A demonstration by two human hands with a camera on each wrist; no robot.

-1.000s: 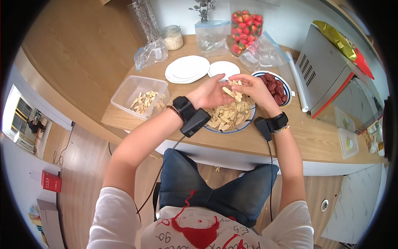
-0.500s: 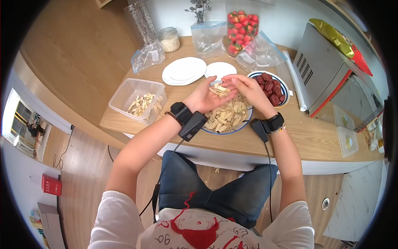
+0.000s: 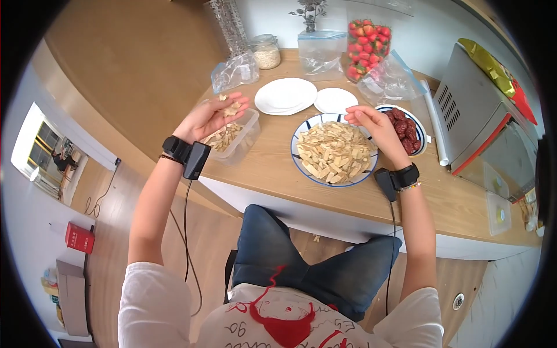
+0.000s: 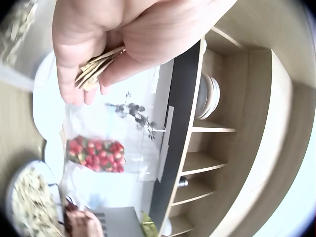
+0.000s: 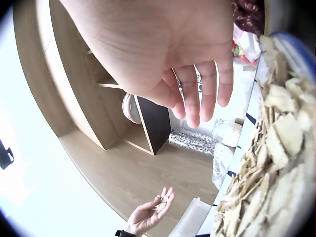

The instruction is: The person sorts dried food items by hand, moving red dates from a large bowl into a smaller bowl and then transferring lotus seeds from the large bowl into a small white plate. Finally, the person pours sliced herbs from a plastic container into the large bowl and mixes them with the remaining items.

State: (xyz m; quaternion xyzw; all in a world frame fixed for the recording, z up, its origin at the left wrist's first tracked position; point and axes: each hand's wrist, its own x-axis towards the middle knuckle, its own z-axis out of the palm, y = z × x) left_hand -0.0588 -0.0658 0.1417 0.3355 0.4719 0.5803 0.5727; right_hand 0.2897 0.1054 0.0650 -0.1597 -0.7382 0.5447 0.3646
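My left hand [image 3: 210, 120] holds a few pale dried root slices [image 4: 96, 69] between its fingers and thumb, palm up. It is over the clear plastic container [image 3: 249, 132], which has more slices inside and is partly hidden by the hand. Right of it stands a white plate with a blue rim [image 3: 297, 165], heaped with the same kind of slices [image 3: 333, 151]. Close to that plate's right edge hovers my right hand [image 3: 377, 129]. Its fingers [image 5: 210, 84] are loosely extended, and nothing shows between them in the right wrist view.
Dark red dried dates [image 3: 404, 129] fill a smaller plate at the right. White plates [image 3: 284, 95] lie behind, near a bag of strawberries [image 3: 366, 49], plastic bags [image 3: 322, 55] and a glass jar [image 3: 266, 53]. A microwave-like appliance [image 3: 470, 110] stands far right.
My left hand has moved left from over the heaped plate to the plastic container, carrying slices. My hands have parted; the right stays by the plate. The head view has shifted.
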